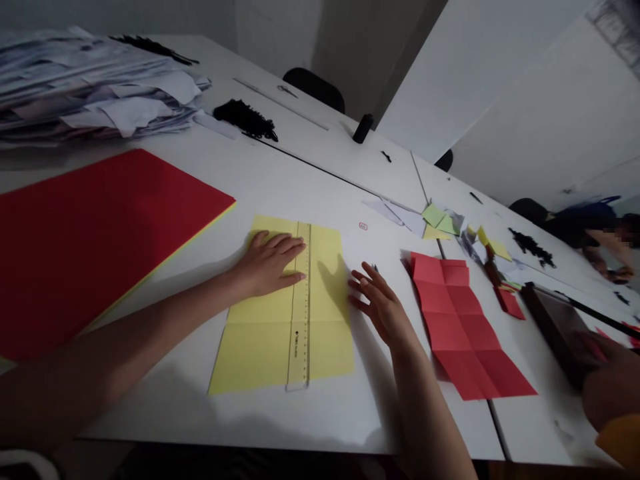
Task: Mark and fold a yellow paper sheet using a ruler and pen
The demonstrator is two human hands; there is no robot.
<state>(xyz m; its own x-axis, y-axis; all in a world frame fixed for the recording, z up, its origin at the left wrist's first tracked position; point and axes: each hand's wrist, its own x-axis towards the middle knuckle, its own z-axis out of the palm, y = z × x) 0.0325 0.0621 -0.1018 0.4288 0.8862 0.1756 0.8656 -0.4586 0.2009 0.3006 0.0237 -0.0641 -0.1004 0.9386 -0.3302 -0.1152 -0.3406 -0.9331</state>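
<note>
A creased sheet of yellow paper (327, 360) lies on the white table in front of me. Along its length rests a clear plastic ruler (300, 307), its lower end just past the middle of the sheet's near edge. My left hand (273, 263) lies flat on the paper, fingers stretched, with the fingertips and thumb on the ruler. Just beyond the sheet's right edge my right hand (377, 300) hovers with fingers apart and nothing visible in it. A small dark pointed thing (375, 268) shows behind its fingers, mostly hidden.
A stack of red sheets (115, 233) lies left, under a pile of papers (100, 93) farther back. Folded red paper (465, 327) is at right, near paper scraps (440, 220). A co-worker's hand (605, 380) is by a dark box (555, 327). Black cord (245, 120) lies behind.
</note>
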